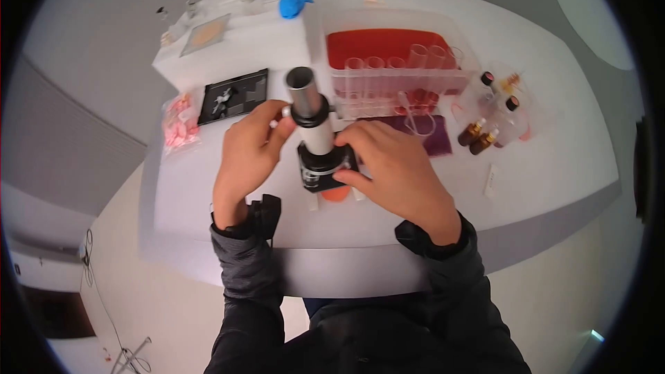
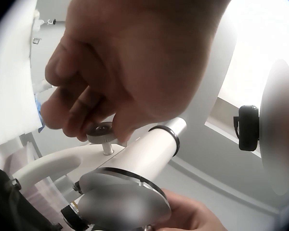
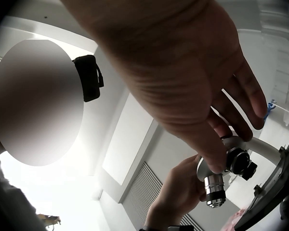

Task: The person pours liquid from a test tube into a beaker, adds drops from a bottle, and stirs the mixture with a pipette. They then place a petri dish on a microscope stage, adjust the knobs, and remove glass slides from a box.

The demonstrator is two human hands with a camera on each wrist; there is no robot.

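The white and black microscope stands upright on the white table, its silver eyepiece tube pointing up toward the head camera. My left hand is at its left side; in the left wrist view the thumb and fingers pinch a round knob on the microscope's arm. On the other side, my right hand grips the lower part of the body with thumb and fingers. In the right wrist view the right thumb lies by the nosepiece, above a silver objective. An orange piece shows at the base.
Behind the microscope stands a clear bin with red contents and glass tubes in front. Bottles are at the right, a black tray and a pink bag at the left. Blue gloves lie on a white box.
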